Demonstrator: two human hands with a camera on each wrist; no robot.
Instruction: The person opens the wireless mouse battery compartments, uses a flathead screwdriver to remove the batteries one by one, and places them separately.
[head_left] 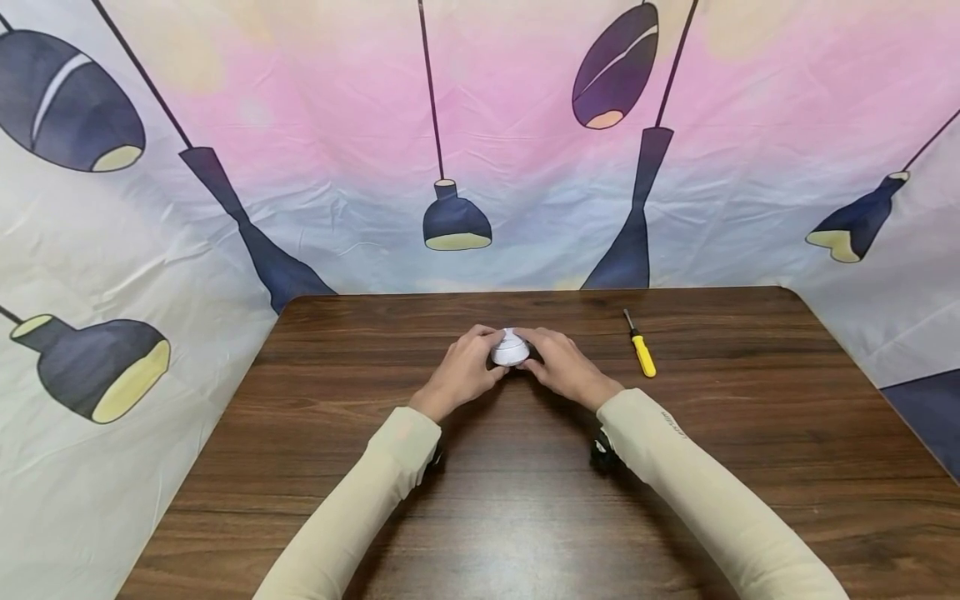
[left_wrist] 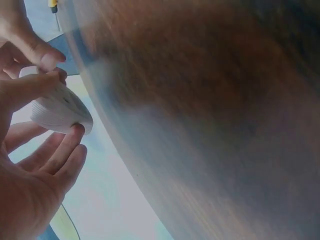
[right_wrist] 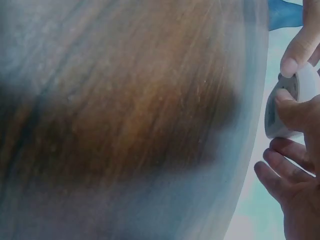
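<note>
A small white rounded object [head_left: 511, 350] with fine ribbed lines round its side is held between both hands near the far half of the table; I cannot tell its kind. My left hand [head_left: 463, 371] grips it from the left, thumb on the near side and fingers round the far side. From the right, my right hand [head_left: 564, 365] holds it the same way. In the left wrist view the ribbed side of the white object [left_wrist: 55, 112] shows between thumb and fingers. The right wrist view shows its greyer, flatter face [right_wrist: 272, 122], with both thumbs at it.
A screwdriver [head_left: 642, 357] with a yellow handle lies right of the hands, its tip pointing away. The dark wooden table [head_left: 360, 492] ends at a backdrop cloth [head_left: 360, 225] printed with lamps.
</note>
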